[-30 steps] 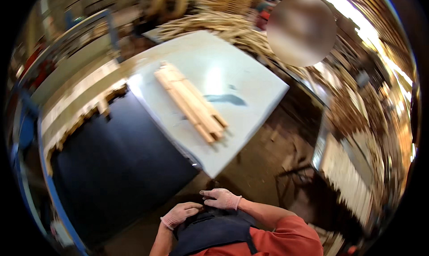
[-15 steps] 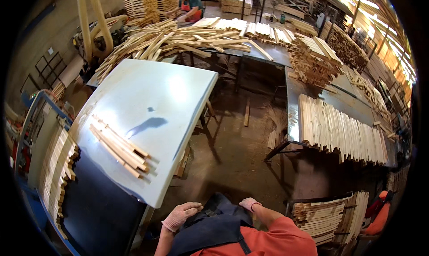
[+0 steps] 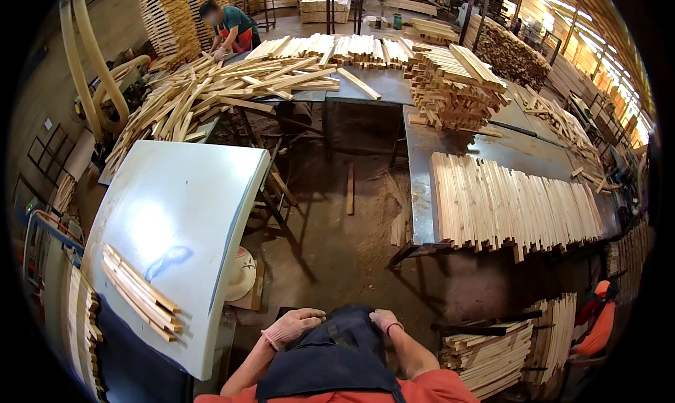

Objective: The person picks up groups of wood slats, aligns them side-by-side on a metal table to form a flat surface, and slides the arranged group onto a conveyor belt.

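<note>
My left hand [image 3: 298, 324], in a pale pinkish work glove, rests at the left side of my dark apron [image 3: 330, 347]. Its fingers are stretched out and reach toward the cloth, with nothing seen in them. At the apron's right side lies my right hand [image 3: 383, 319], gloved alike, fingers slightly bent and partly hidden; no object shows in it. To the left of my hands, a few wooden strips [image 3: 140, 290] lie side by side on a glossy pale tabletop [image 3: 190, 213], apart from both hands.
Rows of wooden strips [image 3: 513, 203] cover the metal table [image 3: 422, 185] on the right. A loose heap of strips [image 3: 232, 87] lies ahead, where a co-worker [image 3: 232, 30] bends over it. More strips [image 3: 485, 357] are stacked low at my right. One strip [image 3: 350, 189] lies on the floor.
The view has swung right, so the pale table sits further left. My hands stay at the apron, the left nearer to it. The co-worker is more fully in view.
</note>
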`<state>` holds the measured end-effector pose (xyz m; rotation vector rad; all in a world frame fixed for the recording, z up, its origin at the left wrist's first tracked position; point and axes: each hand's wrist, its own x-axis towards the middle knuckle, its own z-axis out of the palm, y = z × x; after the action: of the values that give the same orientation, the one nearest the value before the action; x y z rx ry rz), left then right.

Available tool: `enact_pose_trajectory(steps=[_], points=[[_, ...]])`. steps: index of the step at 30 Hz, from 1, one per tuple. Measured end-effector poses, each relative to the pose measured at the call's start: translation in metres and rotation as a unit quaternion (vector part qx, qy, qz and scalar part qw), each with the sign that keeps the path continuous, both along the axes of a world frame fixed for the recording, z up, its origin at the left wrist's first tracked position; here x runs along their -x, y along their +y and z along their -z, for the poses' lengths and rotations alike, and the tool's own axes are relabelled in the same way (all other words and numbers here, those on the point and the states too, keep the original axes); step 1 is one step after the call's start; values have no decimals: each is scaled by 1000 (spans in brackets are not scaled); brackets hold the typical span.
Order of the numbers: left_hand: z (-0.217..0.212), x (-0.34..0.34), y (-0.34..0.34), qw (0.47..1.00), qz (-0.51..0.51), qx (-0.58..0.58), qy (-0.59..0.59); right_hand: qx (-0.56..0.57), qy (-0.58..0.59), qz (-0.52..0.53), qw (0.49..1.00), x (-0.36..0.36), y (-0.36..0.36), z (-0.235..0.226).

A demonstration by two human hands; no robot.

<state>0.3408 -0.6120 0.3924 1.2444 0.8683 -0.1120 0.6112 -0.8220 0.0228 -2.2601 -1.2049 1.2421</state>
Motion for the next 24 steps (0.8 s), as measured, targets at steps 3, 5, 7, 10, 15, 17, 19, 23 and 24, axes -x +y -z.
enact_pose_trajectory(steps=[3, 5, 7, 10, 15, 17, 19, 23, 24], points=[[20, -39, 40, 990, 111, -91, -1, 101, 28, -119, 987, -19, 7, -37], [34, -66, 69, 983, 143, -109, -20, 121, 1, -116, 986, -25, 4, -29], [46, -91, 98, 985, 144, -88, -26, 181, 107, 165, 964, -16, -10, -33], [54, -124, 147, 996, 85, -2, -12, 152, -44, -116, 981, -47, -15, -5], [66, -208, 252, 992, 116, 33, -20, 130, -94, -98, 982, -92, 32, -29], [76, -238, 303, 989, 145, -8, -35, 123, -98, -61, 986, -127, 81, -49], [59, -282, 338, 984, 166, -57, -29, 127, -66, 47, 989, -161, 133, -94], [18, -345, 395, 959, 246, -140, -4, 34, 162, 512, 843, -184, 210, -93], [14, -361, 408, 958, 255, -129, 4, 31, 125, 453, 882, -195, 228, -93]])
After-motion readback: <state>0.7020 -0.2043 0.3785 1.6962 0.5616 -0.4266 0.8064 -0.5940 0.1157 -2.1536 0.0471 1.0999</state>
